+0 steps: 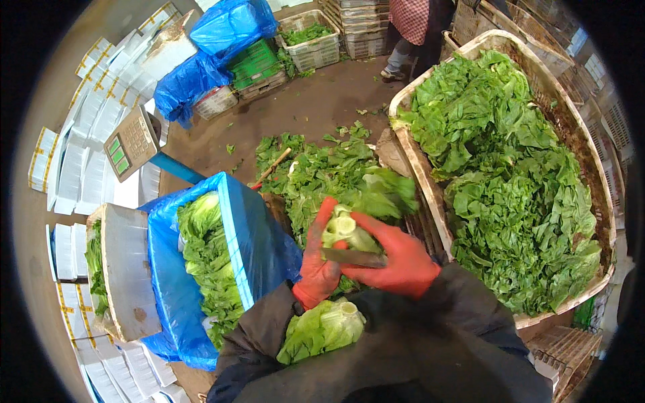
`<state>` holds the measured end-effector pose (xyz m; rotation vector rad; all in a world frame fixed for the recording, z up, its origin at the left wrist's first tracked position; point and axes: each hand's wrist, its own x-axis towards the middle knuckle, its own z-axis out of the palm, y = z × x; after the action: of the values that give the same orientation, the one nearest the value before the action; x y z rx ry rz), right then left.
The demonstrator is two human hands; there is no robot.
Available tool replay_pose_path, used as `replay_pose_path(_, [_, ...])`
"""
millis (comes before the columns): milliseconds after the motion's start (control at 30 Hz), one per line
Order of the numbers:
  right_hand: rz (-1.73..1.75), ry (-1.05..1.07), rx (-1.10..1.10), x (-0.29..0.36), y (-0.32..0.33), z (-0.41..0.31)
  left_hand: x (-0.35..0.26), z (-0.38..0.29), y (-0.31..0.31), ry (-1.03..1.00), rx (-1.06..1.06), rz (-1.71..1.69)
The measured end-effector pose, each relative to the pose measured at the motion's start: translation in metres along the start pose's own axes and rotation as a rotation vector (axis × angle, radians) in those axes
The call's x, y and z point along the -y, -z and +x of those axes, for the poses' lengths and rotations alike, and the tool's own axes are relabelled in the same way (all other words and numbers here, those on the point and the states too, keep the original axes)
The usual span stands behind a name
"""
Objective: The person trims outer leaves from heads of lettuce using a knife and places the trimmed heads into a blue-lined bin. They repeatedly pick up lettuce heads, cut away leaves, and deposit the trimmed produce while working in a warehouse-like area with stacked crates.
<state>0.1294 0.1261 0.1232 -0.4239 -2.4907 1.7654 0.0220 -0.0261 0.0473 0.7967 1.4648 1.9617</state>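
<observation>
Both my hands wear orange-red gloves and meet around one head of leafy lettuce [347, 226], its cut stem end facing up towards me. My left hand [319, 257] supports it from the left. My right hand [395, 254] grips it from the right, and a flat knife blade [355, 257] lies across between the two hands, just below the stem. The knife's handle is hidden, and which hand holds it is not plain. Another lettuce head [327, 327] rests on my lap, stem end up and to the right.
A large plastic tub [428, 194] of lettuce stands right, a blue-lined box [229, 242] of lettuce left. Loose leaves [322, 176] cover the floor ahead. A weighing scale's display [131, 143], white foam boxes [75, 171] and crates [312, 50] stand around. A person [403, 45] stands beyond.
</observation>
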Motion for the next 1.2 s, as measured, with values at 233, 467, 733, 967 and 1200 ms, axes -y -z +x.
replay_pose_path(233, [-0.193,0.241,-0.245,-0.03,-0.016,0.003,-0.011,-0.001,-0.001,-0.192,0.075,0.189])
replay_pose_path(467, [0.4,0.02,-0.05,-0.078,0.012,0.013,-0.006,-0.008,0.013,-0.089,0.046,0.074])
replay_pose_path(733, [0.285,-0.056,0.45,-0.072,0.054,0.013,-0.037,0.008,0.005,0.151,0.34,0.408])
replay_pose_path(967, [0.565,-0.143,-0.004,-0.088,0.064,-0.026,-0.035,-0.012,0.066,-0.102,-0.251,0.821])
replay_pose_path(1200, [0.371,0.1,-0.198,-0.062,-0.017,-0.026,-0.073,-0.055,0.086,0.408,0.458,-0.418])
